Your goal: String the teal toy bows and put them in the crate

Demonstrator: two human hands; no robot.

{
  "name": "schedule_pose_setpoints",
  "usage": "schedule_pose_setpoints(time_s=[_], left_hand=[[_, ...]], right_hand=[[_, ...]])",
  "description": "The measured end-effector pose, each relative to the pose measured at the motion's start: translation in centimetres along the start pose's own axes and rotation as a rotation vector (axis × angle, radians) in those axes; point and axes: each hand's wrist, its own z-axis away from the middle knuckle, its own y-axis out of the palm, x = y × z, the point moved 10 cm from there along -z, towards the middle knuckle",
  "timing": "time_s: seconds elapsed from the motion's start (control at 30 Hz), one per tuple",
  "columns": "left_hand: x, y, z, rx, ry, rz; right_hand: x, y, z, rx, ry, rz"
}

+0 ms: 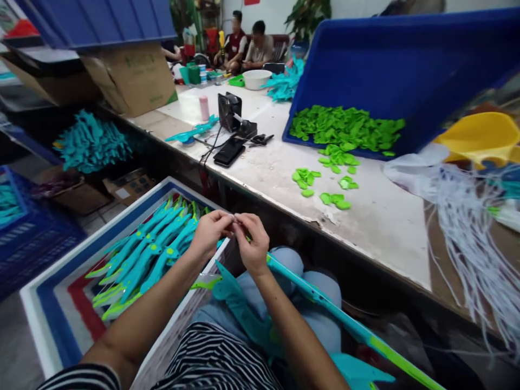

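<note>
My left hand and my right hand meet fingertip to fingertip above the near edge of a large tray. The thumb and fingers of both hands are pinched together; whatever lies between them is too small to make out. Under my right forearm, a long turquoise and green plastic piece rests across my lap. It has a wider turquoise part with a green tip. To my left, several similar turquoise pieces with green ends lie side by side in the striped tray.
A blue bin tilts on the white table, spilling green discs. White cords hang over its right end. A phone and small fan stand mid-table. Two people sit at the back.
</note>
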Motion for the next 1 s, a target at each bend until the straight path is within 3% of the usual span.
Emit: schedule_pose_setpoints(time_s=[0.2, 0.4, 0.73, 0.83, 1.0], left_hand=[[0.0, 0.4, -0.2, 0.076, -0.049, 0.080], [-2.1, 1.3, 1.0, 0.231, 0.089, -0.244], [-1.8, -0.2, 0.3, 0.206, 0.224, -0.651], [-1.1, 0.4, 0.7, 0.271, 0.206, -0.679], [0.4, 0.2, 0.9, 0.230, 0.154, -0.622]], right_hand=[[1.2, -0.2, -0.9, 0.047, -0.132, 0.105], [2.5, 0.5, -0.5, 0.177, -0.240, 0.290], [0.7, 0.7, 0.6, 0.190, -0.097, 0.329], [0.6, -0.2, 1.4, 0.135, -0.095, 0.303], [-1.0, -1.3, 2.2, 0.069, 0.015, 0.195]])
